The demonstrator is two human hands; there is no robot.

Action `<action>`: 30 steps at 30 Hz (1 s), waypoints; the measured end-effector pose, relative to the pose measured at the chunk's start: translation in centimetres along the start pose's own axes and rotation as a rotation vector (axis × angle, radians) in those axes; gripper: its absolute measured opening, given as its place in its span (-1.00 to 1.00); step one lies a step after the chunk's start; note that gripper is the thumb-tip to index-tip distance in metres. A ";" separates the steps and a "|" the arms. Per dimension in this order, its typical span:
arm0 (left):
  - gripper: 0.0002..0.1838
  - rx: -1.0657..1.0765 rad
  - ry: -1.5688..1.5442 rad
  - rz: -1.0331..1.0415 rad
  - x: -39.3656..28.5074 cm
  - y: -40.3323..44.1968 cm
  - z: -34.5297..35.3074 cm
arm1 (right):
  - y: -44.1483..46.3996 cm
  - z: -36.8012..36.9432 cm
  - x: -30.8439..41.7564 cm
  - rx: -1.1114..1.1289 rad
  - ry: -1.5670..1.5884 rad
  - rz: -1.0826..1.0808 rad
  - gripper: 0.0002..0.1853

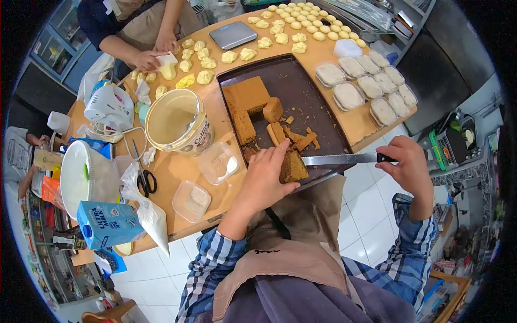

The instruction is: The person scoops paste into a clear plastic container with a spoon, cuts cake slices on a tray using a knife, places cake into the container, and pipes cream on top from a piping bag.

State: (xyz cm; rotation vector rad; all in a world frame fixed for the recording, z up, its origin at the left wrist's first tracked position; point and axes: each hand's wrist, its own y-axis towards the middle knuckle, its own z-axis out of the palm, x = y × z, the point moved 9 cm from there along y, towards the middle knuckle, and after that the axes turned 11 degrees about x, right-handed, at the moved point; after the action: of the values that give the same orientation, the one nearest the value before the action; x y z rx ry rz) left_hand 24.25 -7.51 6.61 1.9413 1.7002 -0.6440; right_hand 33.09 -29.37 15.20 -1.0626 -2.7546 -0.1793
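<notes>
In my right hand (405, 164), at the tray's right front corner, is the black handle of a long serrated knife (339, 159). The blade points left, its tip at a piece of brown cake (294, 166). My left hand (265, 180) rests on that piece from the left, fingers on its top and thumb along its near side. Behind it in the dark baking tray (318, 102) stand a large cake block (247, 94), cut chunks, thin offcuts and crumbs.
Lidded white tubs (347, 96) stand right of the tray. Left are a big bucket (177, 121), open plastic boxes, scissors (145, 183), a piping bag (153, 218) and a milk carton (110, 223). Across the table a co-worker's hands (153, 56) handle dough near a scale (232, 35).
</notes>
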 end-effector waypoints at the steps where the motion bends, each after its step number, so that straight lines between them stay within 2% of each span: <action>1: -0.17 -0.007 0.000 -0.001 0.0 0.0 -0.1 | 0.0 -0.1 0.2 -0.006 -0.011 -0.004 -0.70; 6: -0.46 -0.038 -0.019 0.024 0.2 -0.1 -0.3 | -0.3 -0.9 0.5 -0.033 -0.052 -0.044 -0.71; 9: -0.53 -0.055 -0.077 0.043 0.5 0.0 -0.3 | -0.6 -1.5 -0.3 -0.034 -0.024 -0.003 -0.69; 16: -0.60 -0.030 -0.156 0.053 0.8 0.1 0.0 | -1.0 -1.6 -3.0 -0.067 0.173 0.262 -0.70; 20: -0.63 -0.013 -0.205 0.006 0.9 0.2 -0.1 | 0.9 2.7 -2.0 -0.138 0.292 0.203 -0.68; 25: -0.65 -0.017 -0.214 -0.004 0.8 0.1 0.0 | 4.6 5.9 1.7 -0.239 0.176 0.192 -0.75; 30: -0.66 -0.022 -0.306 0.005 1.1 -0.1 -0.2 | 7.1 8.5 1.6 -0.119 0.172 0.394 -0.80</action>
State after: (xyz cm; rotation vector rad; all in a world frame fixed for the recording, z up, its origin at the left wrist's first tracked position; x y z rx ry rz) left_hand 24.29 -6.52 6.01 1.7277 1.5056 -0.8670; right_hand 35.60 -21.61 7.56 -1.5159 -2.3529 -0.3604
